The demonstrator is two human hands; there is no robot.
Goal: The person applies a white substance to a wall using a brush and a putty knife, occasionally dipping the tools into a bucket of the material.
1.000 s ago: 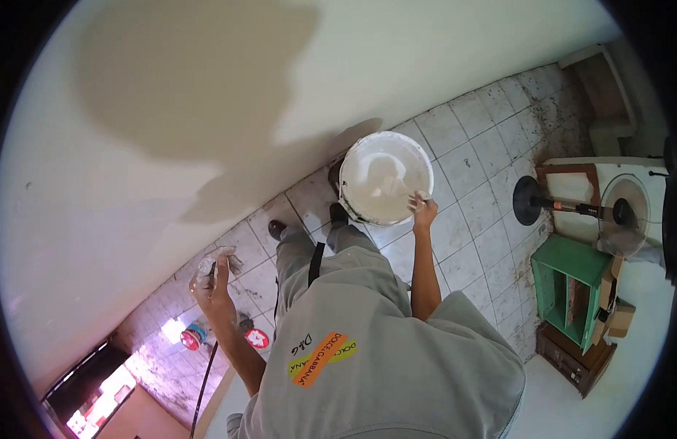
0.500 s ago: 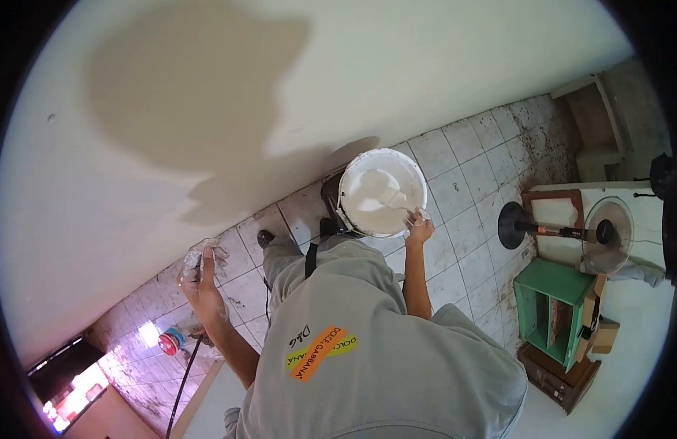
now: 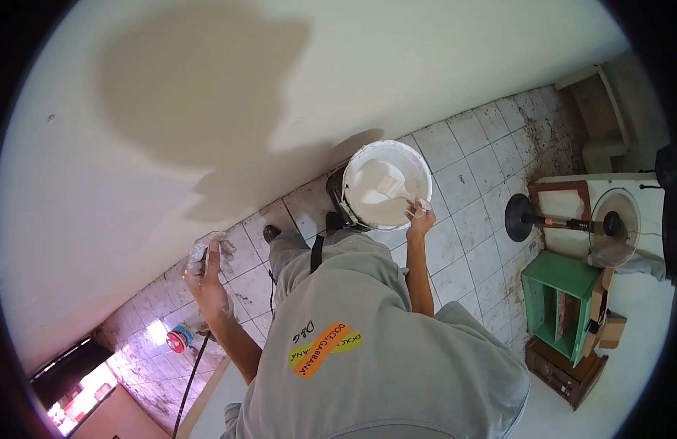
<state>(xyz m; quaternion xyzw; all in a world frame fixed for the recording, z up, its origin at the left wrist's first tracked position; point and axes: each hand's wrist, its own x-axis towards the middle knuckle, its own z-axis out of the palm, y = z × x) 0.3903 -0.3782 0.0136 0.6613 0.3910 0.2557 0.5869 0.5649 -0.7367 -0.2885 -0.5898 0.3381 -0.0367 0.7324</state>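
A paint-smeared white bucket (image 3: 424,172) holding off-white liquid stands close to the wall. Over its opening is a paintbrush (image 3: 388,186), its pale broad head above the liquid and its handle pointing toward me. My right hand (image 3: 420,217) grips that handle at the bucket's near rim, fingers closed and spotted with white. Off to the left, near the wall, my left hand (image 3: 205,278) is raised with its fingers curled around a crumpled, whitish, shiny bundle (image 3: 220,244). I cannot tell what this bundle is.
A pale wall (image 3: 338,66) with my shadow rises ahead. Right of me on the tiled floor (image 3: 455,186) are a standing fan (image 3: 614,223) and a green cabinet (image 3: 562,271). A small red and blue can (image 3: 179,339) stands at lower left, near a dark cable (image 3: 190,388).
The brush has shifted slightly inside the bucket's opening, and its pale head now shows more clearly. My left hand holds about the same pose. The whole view has shifted a little.
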